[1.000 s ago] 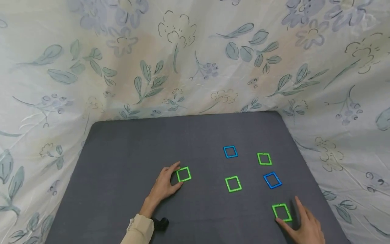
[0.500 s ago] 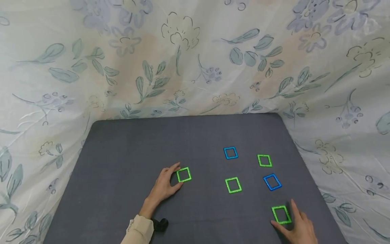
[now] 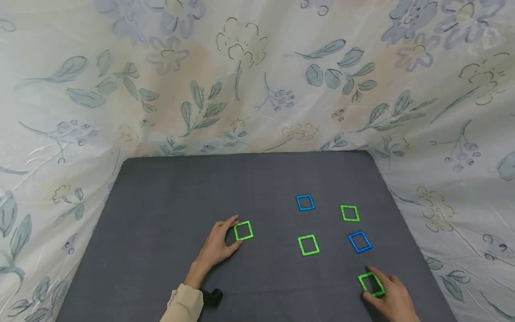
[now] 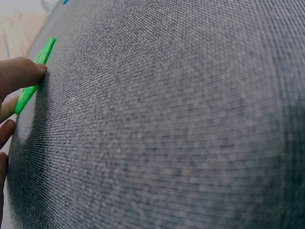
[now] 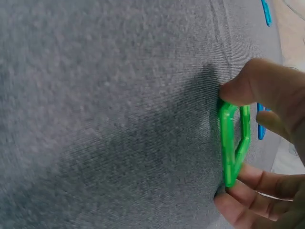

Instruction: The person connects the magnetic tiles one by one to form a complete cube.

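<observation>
My left hand (image 3: 216, 243) pinches a green square plastic frame (image 3: 251, 229), thumb at its near edge and a finger at its far left corner. In the left wrist view this green frame (image 4: 27, 96) shows nearly edge-on, partly hidden by the thumb. At the lower right, my right hand (image 3: 392, 293) grips another green square frame (image 3: 361, 282). The right wrist view has the thumb on one end of that frame (image 5: 227, 143) and fingers on the other, with the frame tilted up from the grey cloth (image 5: 105, 95).
Between and beyond the hands lie a green frame (image 3: 311, 254), a blue frame (image 3: 306, 209), a second green one (image 3: 351, 220) and a second blue one (image 3: 367, 239). They rest on a dark grey table (image 3: 181, 188). A floral curtain (image 3: 257, 120) surrounds its back and sides.
My right hand's fingers have closed in from beside the green frame and now grip it, tilting it slightly. The left hand and its frame have stayed in place.
</observation>
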Tool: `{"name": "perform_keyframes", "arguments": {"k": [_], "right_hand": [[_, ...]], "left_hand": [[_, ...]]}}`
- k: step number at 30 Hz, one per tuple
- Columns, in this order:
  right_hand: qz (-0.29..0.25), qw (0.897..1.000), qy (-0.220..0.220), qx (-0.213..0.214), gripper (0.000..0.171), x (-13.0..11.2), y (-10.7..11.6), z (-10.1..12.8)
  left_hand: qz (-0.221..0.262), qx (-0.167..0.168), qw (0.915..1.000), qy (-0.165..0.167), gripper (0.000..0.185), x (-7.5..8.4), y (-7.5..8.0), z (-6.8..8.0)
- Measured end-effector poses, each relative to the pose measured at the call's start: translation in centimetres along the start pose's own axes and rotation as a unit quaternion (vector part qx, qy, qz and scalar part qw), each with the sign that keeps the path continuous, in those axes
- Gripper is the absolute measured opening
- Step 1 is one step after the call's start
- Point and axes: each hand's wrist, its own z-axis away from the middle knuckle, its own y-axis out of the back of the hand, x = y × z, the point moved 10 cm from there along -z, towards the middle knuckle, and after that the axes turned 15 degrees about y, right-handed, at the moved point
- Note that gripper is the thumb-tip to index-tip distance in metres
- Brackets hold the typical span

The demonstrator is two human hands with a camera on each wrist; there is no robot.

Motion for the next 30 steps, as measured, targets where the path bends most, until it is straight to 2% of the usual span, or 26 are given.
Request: {"name": "perform_keyframes", "arguments": {"k": [4,15,20,25,28,30], "right_hand": [[0.009,0.999,0.031,0.006,0.065,-0.4,0.0,-0.3],[0.02,0.998,0.055,0.032,0.06,-0.5,0.5,0.0],[0.011,0.994,0.073,0.078,0.053,-0.8,1.1,0.1],[-0.003,0.979,0.113,0.167,0.054,-1.8,2.1,0.8],[-0.03,0.96,0.144,0.237,0.058,-2.7,3.0,1.1],[-0.064,0.94,0.176,0.284,0.061,-3.7,3.7,1.1]], "left_hand": [[-0.003,0.0,1.0,-0.002,0.077,0.1,-0.1,0.0],[-0.004,0.009,0.9999,-0.006,0.077,0.1,0.1,-0.1],[-0.005,0.006,1.0,-0.002,0.077,0.0,0.1,-0.1],[-0.003,0.006,1.0,-0.002,0.077,0.0,0.0,0.0],[-0.004,0.003,1.0,0.0,0.077,0.0,-0.1,0.1],[-0.007,0.002,1.0,0.0,0.076,0.0,-0.2,0.0]]}}
